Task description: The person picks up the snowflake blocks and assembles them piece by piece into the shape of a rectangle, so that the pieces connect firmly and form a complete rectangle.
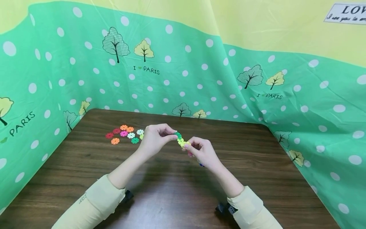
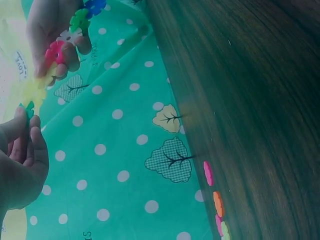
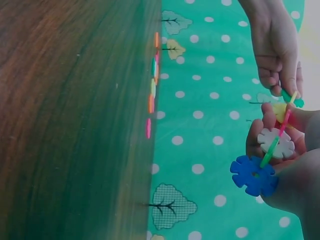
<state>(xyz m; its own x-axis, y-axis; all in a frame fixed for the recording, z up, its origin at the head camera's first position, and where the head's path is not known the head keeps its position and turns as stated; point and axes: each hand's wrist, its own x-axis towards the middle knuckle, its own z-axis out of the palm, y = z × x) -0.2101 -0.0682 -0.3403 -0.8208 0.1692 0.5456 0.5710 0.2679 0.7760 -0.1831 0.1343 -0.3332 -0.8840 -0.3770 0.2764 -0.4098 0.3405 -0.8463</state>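
Above the table, my left hand (image 1: 154, 140) pinches a green flower-shaped plastic disc (image 1: 178, 135) between thumb and fingers. That disc meets a yellow disc (image 1: 181, 142) at the end of a chain of slotted discs. My right hand (image 1: 204, 153) grips the chain by its yellow part. In the right wrist view the chain runs on through a pink disc (image 3: 285, 123), a white disc (image 3: 278, 144) and a green disc (image 3: 270, 152) to a blue disc (image 3: 254, 175), which hangs below the right palm. The head view mostly hides that lower part behind the right hand.
Loose discs lie on the brown wooden table (image 1: 171, 197) left of the hands, among them a red disc (image 1: 109, 135), an orange disc (image 1: 115, 141) and a green disc (image 1: 135, 140). A green dotted curtain (image 1: 160, 82) stands around the table's back and sides.
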